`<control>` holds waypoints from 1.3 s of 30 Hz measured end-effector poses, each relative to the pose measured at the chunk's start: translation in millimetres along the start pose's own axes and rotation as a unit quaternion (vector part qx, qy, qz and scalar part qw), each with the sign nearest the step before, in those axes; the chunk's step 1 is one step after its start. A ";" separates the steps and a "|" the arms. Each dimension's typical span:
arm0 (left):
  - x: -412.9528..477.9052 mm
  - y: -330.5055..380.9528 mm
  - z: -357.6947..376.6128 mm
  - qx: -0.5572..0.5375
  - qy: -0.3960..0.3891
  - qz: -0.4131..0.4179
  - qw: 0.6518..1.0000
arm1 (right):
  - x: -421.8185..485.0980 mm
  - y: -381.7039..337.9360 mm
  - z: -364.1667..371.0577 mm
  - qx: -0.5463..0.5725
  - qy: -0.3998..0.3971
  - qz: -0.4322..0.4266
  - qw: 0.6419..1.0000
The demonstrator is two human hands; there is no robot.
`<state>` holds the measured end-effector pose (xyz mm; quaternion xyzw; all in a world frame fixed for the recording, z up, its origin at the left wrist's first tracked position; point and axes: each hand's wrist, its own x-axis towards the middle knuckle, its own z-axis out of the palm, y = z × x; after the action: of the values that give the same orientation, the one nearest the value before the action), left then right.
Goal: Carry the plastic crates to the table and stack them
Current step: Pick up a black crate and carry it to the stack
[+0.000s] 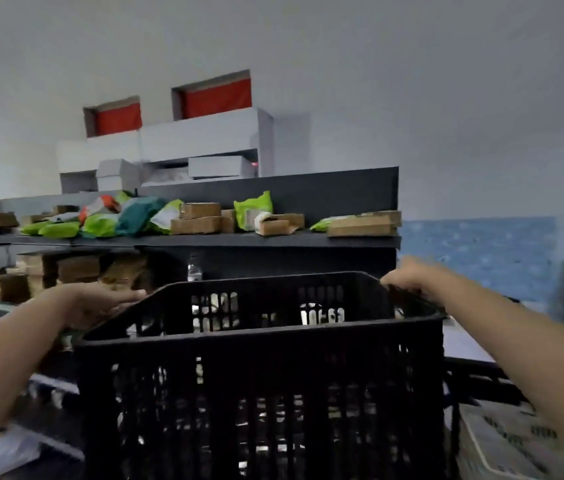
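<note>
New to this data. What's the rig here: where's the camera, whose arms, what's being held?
No robot: a person wears one wide-angle camera on the head, so this single picture looks forward and down past their own bare arms. The left hand and right hand hold the side rims of a black plastic crate, which looks empty. Behind it a dark shelf carries cardboard boxes and green packets; white boxes are stacked higher up. The image is motion-blurred, so finer detail is unclear.

crate (260, 375): was black, with rows of little holes
bags (253, 211): were bright green
boxes (195, 225): were brown
low wall (481, 254): was blue with pale spots
</note>
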<state>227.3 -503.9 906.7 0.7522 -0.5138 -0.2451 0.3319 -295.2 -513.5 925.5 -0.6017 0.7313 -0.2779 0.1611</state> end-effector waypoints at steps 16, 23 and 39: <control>-43.7 287.4 386.0 0.068 -0.351 0.139 0.923 | -48.7 358.0 -232.4 -0.028 0.138 0.256 0.956; -80.0 359.3 464.3 0.090 -0.413 0.169 0.890 | -34.8 437.1 -270.9 -0.088 0.148 0.300 0.938; -46.9 481.6 605.1 0.014 -0.327 0.202 0.923 | 106.2 536.8 -333.8 0.011 0.136 0.333 0.933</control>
<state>-512.6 -731.0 870.7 0.5151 -0.7381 -0.3983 0.1767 -933.6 -480.3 878.7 -0.2782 0.9016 -0.2954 0.1502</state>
